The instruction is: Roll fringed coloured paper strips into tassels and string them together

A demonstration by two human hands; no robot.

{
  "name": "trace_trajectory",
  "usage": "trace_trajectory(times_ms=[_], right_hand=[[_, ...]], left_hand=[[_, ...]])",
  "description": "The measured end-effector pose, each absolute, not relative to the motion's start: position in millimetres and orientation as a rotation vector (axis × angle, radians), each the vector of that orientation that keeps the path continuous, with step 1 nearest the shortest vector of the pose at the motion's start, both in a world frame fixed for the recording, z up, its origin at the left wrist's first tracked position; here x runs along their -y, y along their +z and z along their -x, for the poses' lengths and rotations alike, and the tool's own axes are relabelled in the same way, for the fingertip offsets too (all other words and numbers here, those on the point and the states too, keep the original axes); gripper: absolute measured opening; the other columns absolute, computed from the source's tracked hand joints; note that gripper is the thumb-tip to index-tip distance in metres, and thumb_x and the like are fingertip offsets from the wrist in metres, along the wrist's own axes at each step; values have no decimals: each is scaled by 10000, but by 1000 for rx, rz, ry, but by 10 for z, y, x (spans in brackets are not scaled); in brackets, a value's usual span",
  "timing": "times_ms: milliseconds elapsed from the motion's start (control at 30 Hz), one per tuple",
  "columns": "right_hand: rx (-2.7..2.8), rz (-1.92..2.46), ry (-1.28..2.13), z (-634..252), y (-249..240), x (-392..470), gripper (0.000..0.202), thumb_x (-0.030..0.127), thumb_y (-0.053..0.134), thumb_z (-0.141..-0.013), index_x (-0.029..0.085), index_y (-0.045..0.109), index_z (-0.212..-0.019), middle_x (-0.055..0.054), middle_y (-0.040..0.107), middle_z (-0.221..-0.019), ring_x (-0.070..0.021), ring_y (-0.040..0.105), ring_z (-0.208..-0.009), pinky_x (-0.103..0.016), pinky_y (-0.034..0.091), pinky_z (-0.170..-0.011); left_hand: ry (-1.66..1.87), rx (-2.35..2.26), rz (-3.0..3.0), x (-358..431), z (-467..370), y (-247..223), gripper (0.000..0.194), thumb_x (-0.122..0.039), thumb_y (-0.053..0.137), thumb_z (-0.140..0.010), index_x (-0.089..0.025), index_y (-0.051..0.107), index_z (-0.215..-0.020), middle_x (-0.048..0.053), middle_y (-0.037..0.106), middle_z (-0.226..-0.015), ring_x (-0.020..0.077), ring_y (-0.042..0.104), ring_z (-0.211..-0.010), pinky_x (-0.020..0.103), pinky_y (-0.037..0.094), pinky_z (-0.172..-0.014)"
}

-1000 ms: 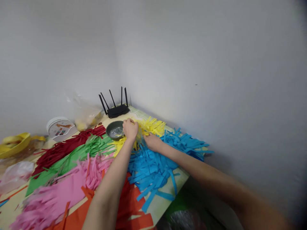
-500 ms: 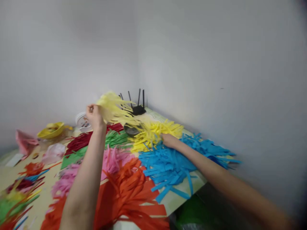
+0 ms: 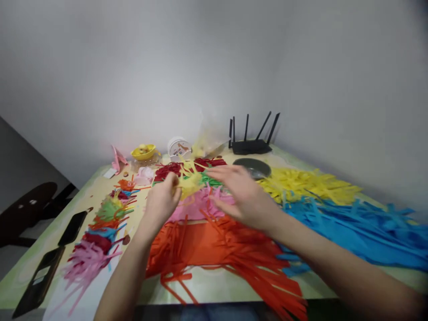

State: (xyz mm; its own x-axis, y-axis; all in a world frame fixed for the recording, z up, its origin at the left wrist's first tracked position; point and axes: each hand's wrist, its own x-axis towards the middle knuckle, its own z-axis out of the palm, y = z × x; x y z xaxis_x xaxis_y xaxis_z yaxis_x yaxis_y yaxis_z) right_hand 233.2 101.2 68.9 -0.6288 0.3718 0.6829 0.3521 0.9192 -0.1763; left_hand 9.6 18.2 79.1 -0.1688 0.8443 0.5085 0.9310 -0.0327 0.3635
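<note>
My left hand (image 3: 162,198) is closed on a piece of pale yellow fringed paper (image 3: 189,185) and holds it up over the table's middle. To its right, my right hand (image 3: 242,191) is slightly blurred, its fingers stretched out toward the paper with a gap below the thumb. Beneath both hands lie fringed sheets in pink (image 3: 197,206), orange (image 3: 203,245) and dark red (image 3: 167,171), with some green (image 3: 210,180) between. A yellow fringed pile (image 3: 310,183) and a blue one (image 3: 361,232) spread to the right of my right hand.
A black router (image 3: 251,146) with upright antennas stands at the back beside a dark bowl (image 3: 252,168). A white tub (image 3: 179,149) and a yellow bowl (image 3: 143,153) are further left. Multicoloured fringe strips (image 3: 100,232) and two dark phone-like objects (image 3: 72,228) lie on the left.
The view has swung left. My left hand has carried the yellow fringed paper down to the middle. My right hand has left the yellow and blue piles and come beside it with fingers extended.
</note>
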Motion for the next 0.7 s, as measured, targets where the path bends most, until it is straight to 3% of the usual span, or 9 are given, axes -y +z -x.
trace_trajectory(times_ms=[67, 200, 333, 433, 567, 700], right_hand=[[2340, 327, 116, -1878, 739, -771, 520, 273, 582, -825, 156, 485, -1323, -140, 534, -1333, -293, 422, -1270, -497, 370, -1050], [2610, 441, 271, -1445, 668, -686, 546, 167, 572, -791, 112, 480, -1326, -163, 614, -1175, -289, 514, -1128, -434, 441, -933], [2771, 652, 367, -1403, 634, -771, 257, 153, 561, -811, 122, 656, -1049, -133, 689, -924, -242, 613, -860, -304, 444, -734], [2707, 674, 453, -1477, 661, -845, 151, 180, 525, -845, 146, 667, -882, -56, 681, -754, -162, 595, -664, -224, 380, -601], [2501, 655, 624, -1610, 651, -963, 156, 263, 528, -847, 158, 640, -822, -13, 651, -717, -143, 577, -659, -205, 357, -593], [2448, 676, 742, -1696, 568, -1046, 150, 261, 516, -820, 159, 626, -810, -19, 648, -731, -156, 577, -681, -215, 372, -602]], left_hand=[[-811, 2177, 1969, -70, -129, 730, 159, -140, 567, -744, -245, 570, -864, 6, 604, -647, 203, 597, -603, 267, 395, -601], [-781, 2259, 2013, 101, -43, 648, 200, -125, 524, -774, -243, 578, -927, 26, 655, -706, 216, 637, -663, 269, 415, -619], [-1096, 2243, 2139, 168, 107, 586, 225, -138, 511, -793, -224, 585, -986, 33, 705, -859, 196, 657, -753, 265, 452, -695], [-1354, 2207, 2244, 147, 210, 547, 183, -236, 573, -791, -194, 633, -959, 29, 703, -865, 185, 641, -763, 250, 457, -691], [-1579, 2257, 2294, 80, 332, 493, 146, -271, 571, -772, -151, 651, -751, 4, 651, -706, 145, 567, -645, 220, 420, -593], [-1754, 2301, 2195, 29, 368, 449, 111, -235, 566, -715, -151, 631, -748, -29, 568, -622, 107, 486, -547, 197, 372, -520]])
